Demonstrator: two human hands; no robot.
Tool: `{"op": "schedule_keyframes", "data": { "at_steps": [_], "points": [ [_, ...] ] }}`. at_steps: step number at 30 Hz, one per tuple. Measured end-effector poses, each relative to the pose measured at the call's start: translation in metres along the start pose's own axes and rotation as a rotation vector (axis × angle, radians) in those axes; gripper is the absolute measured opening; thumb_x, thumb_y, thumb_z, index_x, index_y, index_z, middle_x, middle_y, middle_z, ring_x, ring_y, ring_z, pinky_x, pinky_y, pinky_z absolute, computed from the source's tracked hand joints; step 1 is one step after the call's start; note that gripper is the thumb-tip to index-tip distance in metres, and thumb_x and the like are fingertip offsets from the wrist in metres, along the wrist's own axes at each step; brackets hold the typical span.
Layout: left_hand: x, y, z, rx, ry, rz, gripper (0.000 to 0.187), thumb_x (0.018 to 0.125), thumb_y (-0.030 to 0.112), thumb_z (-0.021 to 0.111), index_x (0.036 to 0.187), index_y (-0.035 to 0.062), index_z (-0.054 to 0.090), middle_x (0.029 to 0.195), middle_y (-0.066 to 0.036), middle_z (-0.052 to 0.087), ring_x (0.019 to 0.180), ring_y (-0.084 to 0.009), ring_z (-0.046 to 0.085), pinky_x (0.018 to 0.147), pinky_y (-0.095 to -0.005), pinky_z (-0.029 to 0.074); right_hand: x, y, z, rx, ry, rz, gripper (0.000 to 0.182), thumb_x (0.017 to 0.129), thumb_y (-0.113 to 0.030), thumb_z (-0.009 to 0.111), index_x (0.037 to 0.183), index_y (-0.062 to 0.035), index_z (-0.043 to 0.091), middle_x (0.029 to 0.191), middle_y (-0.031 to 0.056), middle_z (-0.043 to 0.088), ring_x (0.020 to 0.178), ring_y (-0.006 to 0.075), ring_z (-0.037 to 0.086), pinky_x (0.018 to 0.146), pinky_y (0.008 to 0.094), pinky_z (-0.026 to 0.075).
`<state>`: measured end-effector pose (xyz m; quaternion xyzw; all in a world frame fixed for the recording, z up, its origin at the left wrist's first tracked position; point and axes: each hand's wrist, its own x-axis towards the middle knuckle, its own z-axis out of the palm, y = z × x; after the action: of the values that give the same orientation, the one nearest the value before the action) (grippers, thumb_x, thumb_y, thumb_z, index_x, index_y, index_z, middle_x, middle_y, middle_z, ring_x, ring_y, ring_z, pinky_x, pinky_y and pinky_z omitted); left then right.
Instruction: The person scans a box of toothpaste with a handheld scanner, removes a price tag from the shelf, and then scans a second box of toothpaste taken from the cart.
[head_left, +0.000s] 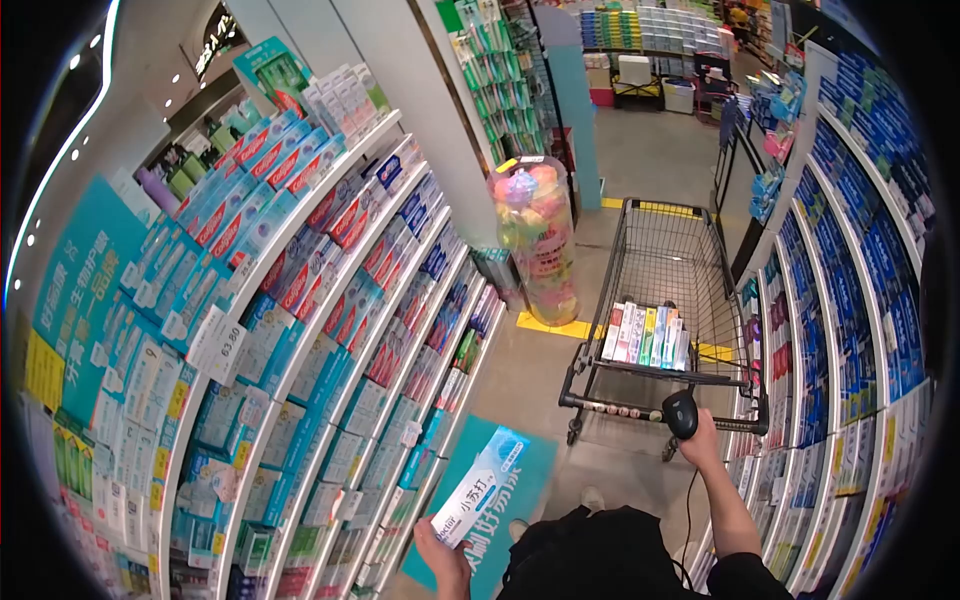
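My left hand (445, 562) grips the lower end of a white and blue toothpaste box (482, 487), which tilts up and to the right. Its fingers are partly hidden by the box. Closed around a black handheld barcode scanner (681, 413) is my right hand (703, 442), just in front of the cart's handle. A cable runs down from the scanner along my forearm. Beyond it stands a black wire shopping cart (614, 262). Several toothpaste boxes (645, 336) stand in a row at the cart's near end.
Shelves of toothpaste (330, 270) rise close on the left, with a price card (216, 345). Blue-packaged shelves (850, 250) line the right side. A clear bin of colourful items (541, 240) stands by the pillar. Under the held box lies a teal floor mat (500, 540).
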<state>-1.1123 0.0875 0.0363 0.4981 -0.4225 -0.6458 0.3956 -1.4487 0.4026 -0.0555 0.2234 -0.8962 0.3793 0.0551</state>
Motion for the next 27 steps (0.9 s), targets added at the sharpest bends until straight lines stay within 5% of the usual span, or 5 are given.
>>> {"op": "schedule_keyframes", "data": {
  "at_steps": [13,27],
  "points": [
    [-0.051,-0.009,-0.003,-0.045,0.242,-0.026,0.035,0.098,0.041,0.038,0.107,0.0072,0.046,0.083,-0.009,0.061,0.065,-0.0203,0.064,0.036,-0.0285,0.043,0.07,0.042,0.011,0.088,0.132,-0.012,0.027,0.06,0.006,0.057,0.086,-0.0015,0.06,0.086,0.0167,0.061,0.086,0.0391,0.053,0.076,0.0431,0.045],
    [-0.062,-0.009,0.022,-0.033,0.221,-0.033,0.035,0.098,0.039,0.04,0.108,0.006,0.047,0.084,-0.008,0.06,0.067,-0.0189,0.065,0.037,-0.0286,0.045,0.104,0.061,0.012,0.064,0.116,-0.083,0.03,0.065,0.001,0.062,0.094,-0.0021,0.06,0.091,0.0178,0.06,0.092,0.0396,0.054,0.082,0.0427,0.045]
  ]
}}
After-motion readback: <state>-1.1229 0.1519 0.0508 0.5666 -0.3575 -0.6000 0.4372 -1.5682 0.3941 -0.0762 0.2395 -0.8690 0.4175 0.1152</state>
